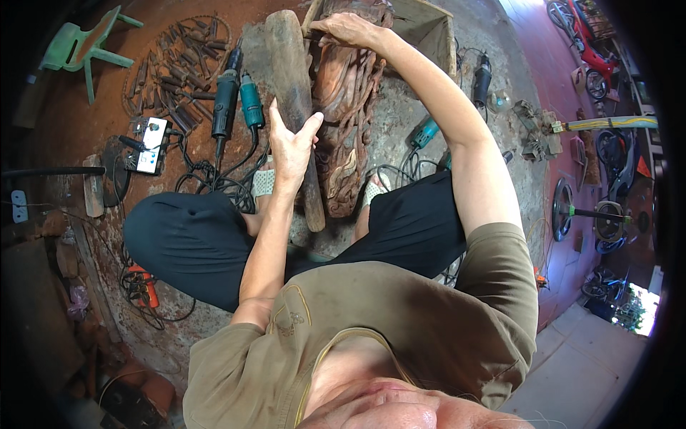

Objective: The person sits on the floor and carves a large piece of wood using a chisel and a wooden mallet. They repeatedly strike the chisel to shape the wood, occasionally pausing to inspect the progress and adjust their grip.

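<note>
Reddish dust stains a concrete floor (504,43) where a seated person works between a green plastic stool (81,44) at far left and a weathered wooden box (451,50) at the far end. A long, smooth, grey-brown wooden club (287,68) stretches near to far, its broad end far, just left of a reddish-brown, intricately carved wooden piece (339,79) lying nearly parallel between the feet. Nearer the club's middle, the left hand (289,151) straddles it, thumb at the right edge, fingers at the left; how firmly it grasps cannot be told. At the carving's far end, the right hand (350,30) reaches over the top, fingers curled toward the club; whether they grip is unclear.
</note>
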The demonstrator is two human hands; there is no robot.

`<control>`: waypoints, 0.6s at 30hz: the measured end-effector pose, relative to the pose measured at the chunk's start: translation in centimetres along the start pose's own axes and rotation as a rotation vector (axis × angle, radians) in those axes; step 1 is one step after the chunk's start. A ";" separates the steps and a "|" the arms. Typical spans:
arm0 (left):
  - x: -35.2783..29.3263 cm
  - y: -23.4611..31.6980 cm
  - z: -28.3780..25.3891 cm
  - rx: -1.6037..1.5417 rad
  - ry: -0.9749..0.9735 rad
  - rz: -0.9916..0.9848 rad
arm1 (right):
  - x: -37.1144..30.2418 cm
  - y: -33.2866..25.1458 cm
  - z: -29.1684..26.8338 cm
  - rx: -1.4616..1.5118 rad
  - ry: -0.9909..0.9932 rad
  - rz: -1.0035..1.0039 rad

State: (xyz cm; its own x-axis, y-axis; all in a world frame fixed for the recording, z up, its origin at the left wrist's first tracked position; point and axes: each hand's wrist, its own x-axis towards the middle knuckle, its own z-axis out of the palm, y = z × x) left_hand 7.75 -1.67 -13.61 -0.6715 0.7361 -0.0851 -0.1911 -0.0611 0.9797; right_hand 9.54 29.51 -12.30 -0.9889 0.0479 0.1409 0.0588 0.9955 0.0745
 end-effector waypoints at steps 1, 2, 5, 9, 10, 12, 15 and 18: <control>0.2 -0.2 0.0 0.020 -0.004 0.000 | 0.1 0.1 0.3 -0.010 0.005 -0.001; 0.3 -0.3 0.0 0.039 -0.009 0.001 | 0.0 0.2 0.6 -0.023 -0.014 0.008; 0.1 -0.5 -0.7 0.080 -0.067 -0.075 | 0.5 0.0 0.5 -0.043 -0.017 -0.006; -0.1 -0.9 0.2 -0.027 0.029 -0.001 | 0.5 0.2 0.2 -0.006 -0.021 -0.024; 0.1 -0.9 -0.1 -0.006 -0.009 -0.024 | 0.6 0.1 0.0 0.006 -0.049 -0.011; 0.7 -0.7 -0.9 0.035 -0.083 -0.066 | 0.3 -0.5 0.0 0.020 -0.055 -0.002; 0.3 0.0 -0.8 0.004 -0.082 -0.072 | 0.0 -0.7 -1.0 0.072 -0.064 0.012; 0.2 0.8 -1.1 -0.036 -0.085 -0.072 | -0.8 -0.6 -1.8 0.169 -0.046 0.086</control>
State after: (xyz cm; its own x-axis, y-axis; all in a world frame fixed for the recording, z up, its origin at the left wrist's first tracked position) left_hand 6.69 -2.33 -13.02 -0.5923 0.7939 -0.1374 -0.2633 -0.0296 0.9643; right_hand 10.54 28.75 -10.66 -0.9866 0.1332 0.0944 0.1234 0.9870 -0.1030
